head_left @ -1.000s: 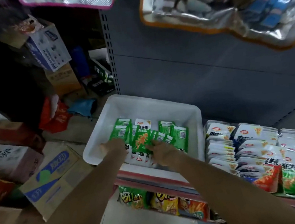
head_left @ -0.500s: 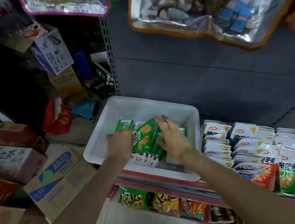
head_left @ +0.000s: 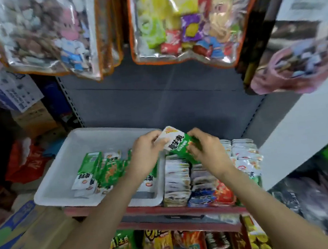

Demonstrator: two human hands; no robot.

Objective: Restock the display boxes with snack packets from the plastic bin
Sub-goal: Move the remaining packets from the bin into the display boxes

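The white plastic bin (head_left: 62, 176) holds loose green packets (head_left: 101, 170); both hands — left hand (head_left: 149, 152), right hand (head_left: 207, 150) — now pinch 1 packet stack (head_left: 176, 141), lifted above the display boxes (head_left: 187, 177) (rows packed upright).

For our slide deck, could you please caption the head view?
Both hands, left and right, hold green-and-white snack packets above the display boxes, beside the white bin.

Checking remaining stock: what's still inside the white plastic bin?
Inside the white plastic bin, green-and-white snack packets lie loosely piled toward its front; the back floor is bare. The left forearm covers part of the right side, so any packets beneath it are hidden.
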